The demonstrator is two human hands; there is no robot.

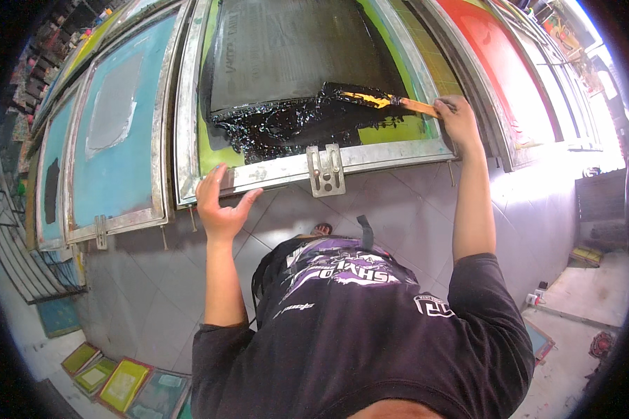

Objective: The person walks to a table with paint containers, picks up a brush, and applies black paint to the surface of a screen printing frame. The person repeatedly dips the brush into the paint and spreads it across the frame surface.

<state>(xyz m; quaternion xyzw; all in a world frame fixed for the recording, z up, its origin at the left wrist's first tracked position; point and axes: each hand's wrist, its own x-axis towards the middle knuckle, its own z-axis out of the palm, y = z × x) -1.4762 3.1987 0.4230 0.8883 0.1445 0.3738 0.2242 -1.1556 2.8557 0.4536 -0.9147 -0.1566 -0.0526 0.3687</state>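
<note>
A screen-printing frame [391, 155] with a metal border and green mesh lies in front of me. Thick, glossy black ink [272, 129] is heaped along the near part of its mesh, below a smoother dark printed area. My right hand [458, 124] is closed round the orange handle of an ink spatula [419, 106] at the frame's right side. Black ink coats the spatula's broad end, which rests at the ink's upper right edge. At the near left corner, my left hand [220, 206] touches the metal border, fingers stretched and thumb apart. A slotted metal bracket [326, 171] sits mid-way along the near border.
Blue-mesh screens [138, 87] stand to the left, and a red-mesh screen [493, 56] to the right. Small framed screens [124, 384] lean low at the left. Grey tiled floor [147, 300] shows below the frames, with a black metal rack [28, 258] at far left.
</note>
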